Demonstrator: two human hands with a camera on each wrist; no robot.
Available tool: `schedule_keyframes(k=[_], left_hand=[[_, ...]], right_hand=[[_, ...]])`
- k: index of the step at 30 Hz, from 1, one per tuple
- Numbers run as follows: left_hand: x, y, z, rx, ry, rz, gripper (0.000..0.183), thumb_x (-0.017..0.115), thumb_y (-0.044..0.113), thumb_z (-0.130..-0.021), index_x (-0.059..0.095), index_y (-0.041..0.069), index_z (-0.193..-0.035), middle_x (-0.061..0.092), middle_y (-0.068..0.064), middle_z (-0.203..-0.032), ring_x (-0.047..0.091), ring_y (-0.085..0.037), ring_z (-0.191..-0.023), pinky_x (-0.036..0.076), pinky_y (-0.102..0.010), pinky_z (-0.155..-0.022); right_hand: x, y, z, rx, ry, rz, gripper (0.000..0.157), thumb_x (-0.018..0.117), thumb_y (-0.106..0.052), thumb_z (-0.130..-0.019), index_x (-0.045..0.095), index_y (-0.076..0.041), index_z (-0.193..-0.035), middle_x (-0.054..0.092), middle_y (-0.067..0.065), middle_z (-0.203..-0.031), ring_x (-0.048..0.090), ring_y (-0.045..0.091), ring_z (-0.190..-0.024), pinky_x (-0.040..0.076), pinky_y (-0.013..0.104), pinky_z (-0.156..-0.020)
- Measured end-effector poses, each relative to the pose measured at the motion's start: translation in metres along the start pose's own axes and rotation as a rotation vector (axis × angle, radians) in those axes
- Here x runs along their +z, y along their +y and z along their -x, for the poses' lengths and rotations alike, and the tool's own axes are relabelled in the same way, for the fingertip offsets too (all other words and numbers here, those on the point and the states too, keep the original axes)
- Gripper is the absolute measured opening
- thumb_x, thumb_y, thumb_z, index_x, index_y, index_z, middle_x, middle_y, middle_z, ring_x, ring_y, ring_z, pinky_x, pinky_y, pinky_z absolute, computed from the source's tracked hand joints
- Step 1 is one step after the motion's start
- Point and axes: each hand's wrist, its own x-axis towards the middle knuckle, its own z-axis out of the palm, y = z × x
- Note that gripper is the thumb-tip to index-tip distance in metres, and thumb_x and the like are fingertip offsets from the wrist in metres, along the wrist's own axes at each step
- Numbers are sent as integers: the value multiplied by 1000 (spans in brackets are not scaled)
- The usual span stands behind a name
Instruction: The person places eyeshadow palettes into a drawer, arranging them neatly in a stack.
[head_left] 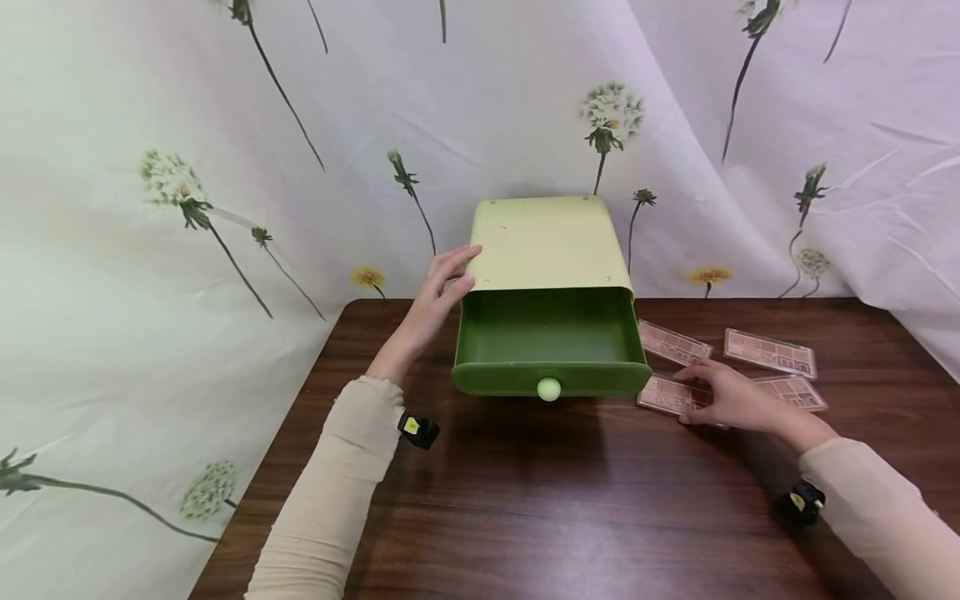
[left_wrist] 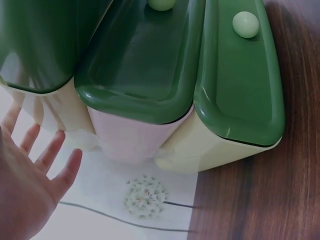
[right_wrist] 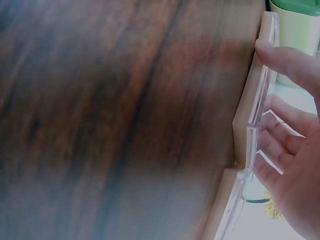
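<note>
A small drawer cabinet [head_left: 551, 242] with a pale yellow top stands at the back of the table. Its top green drawer [head_left: 551, 379], with a round light-green knob, is pulled out and its inside shows bare green. My left hand [head_left: 438, 292] rests against the cabinet's upper left side, fingers straight; the left wrist view shows this hand [left_wrist: 30, 175] too. To the right of the drawer, my right hand [head_left: 727, 400] grips an eyeshadow palette [head_left: 660, 393] lying on the table, thumb on the near edge and fingers across it. In the right wrist view the thumb touches the palette's edge [right_wrist: 262, 75].
More clear-lidded palettes lie about the right hand: one behind [head_left: 671, 342], one at the back right [head_left: 771, 354] and one partly under the wrist [head_left: 795, 392]. Two closed green drawers [left_wrist: 145, 65] sit below the open one. A dandelion-print cloth [head_left: 525, 100] hangs behind the dark wooden table [head_left: 525, 517].
</note>
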Motion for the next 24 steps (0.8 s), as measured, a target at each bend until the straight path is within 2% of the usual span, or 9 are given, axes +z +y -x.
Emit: schedule_keyframes(k=[2,5,7,10,14,17,20,22,24], left_hand=[[0,0,0,-3,-2,1,52,45,36,-102,42,24,-152,22,-1,-156,31,-25,-129,29,-53,-103],[0,1,0,-12,-4,-2,51,44,34,-103,41,24,-153,22,-1,-156,31,-25,-130,29,-53,-103],[0,1,-1,-18,-5,-3,51,44,32,-103,40,22,-153,21,-3,-156,31,-26,-130,29,-52,-104],[0,0,-2,-28,-11,0,52,43,25,-103,38,15,-154,20,-7,-157,30,-29,-131,29,-52,-104],[0,1,-3,-32,-14,10,52,43,19,-103,37,9,-153,19,-11,-158,30,-31,-130,28,-52,-104],[0,1,-3,-26,-7,5,51,43,22,-104,38,11,-153,20,-10,-158,31,-29,-129,29,-50,-104],[0,1,-1,-11,-1,-1,50,43,26,-104,40,16,-153,22,-6,-157,32,-27,-128,29,-50,-104],[0,0,0,0,-1,-7,50,42,28,-104,40,18,-153,22,-4,-156,32,-27,-128,30,-50,-103],[1,-1,0,13,-1,-2,50,42,29,-104,41,19,-153,23,-4,-156,33,-27,-127,30,-50,-102]], right_hand=[[-2,0,3,9,4,-18,61,86,-26,-75,62,4,-123,55,29,-125,62,41,-99,48,52,-86],[-8,-3,7,-9,31,-23,60,86,-26,-77,62,3,-124,62,20,-116,62,26,-89,51,41,-77],[-14,-5,9,-47,54,-24,59,85,-24,-78,62,3,-125,64,15,-111,61,22,-85,50,38,-73],[-24,-9,12,-101,92,12,59,84,-23,-79,62,4,-127,66,13,-112,60,24,-98,50,40,-79],[-40,-19,18,-112,115,31,59,83,-25,-81,62,4,-129,67,15,-117,61,29,-104,50,41,-82],[-52,-29,24,-97,132,43,56,82,-26,-82,64,0,-129,68,14,-117,62,31,-104,50,43,-81],[-62,-38,30,-72,160,69,54,83,-28,-81,66,-6,-127,64,20,-123,59,39,-112,48,51,-85],[-68,-43,34,-79,179,88,52,83,-27,-81,67,-8,-126,63,21,-125,59,37,-111,48,49,-83],[-74,-48,37,-106,208,105,51,84,-24,-79,68,-10,-126,64,18,-124,61,27,-104,49,39,-80]])
